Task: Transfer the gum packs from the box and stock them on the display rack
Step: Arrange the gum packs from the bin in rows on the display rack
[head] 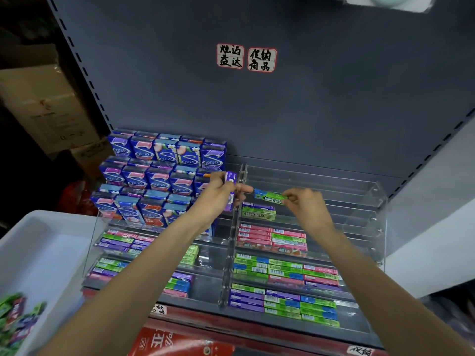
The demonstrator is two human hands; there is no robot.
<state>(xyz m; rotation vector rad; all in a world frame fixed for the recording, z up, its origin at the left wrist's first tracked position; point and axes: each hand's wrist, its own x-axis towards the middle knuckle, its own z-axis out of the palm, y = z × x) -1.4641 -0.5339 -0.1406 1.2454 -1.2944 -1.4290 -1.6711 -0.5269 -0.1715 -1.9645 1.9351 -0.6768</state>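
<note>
Right fingers [289, 196] pinching green pack [270, 197]

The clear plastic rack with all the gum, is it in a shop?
Probably a shop. The tiered clear plastic rack holds rows of barcoded gum packs, handwritten paper labels mark the dark blue metal shelf back, and the right hand is adding a green Doublemint pack.

The upper right tiers of the clear display rack [334, 199] lay bare behind both hands, open to reach. An acrylic divider [243, 176] split the rack's middle, and stacked blue gum boxes [159, 170] walled off its back-left corner.
</note>
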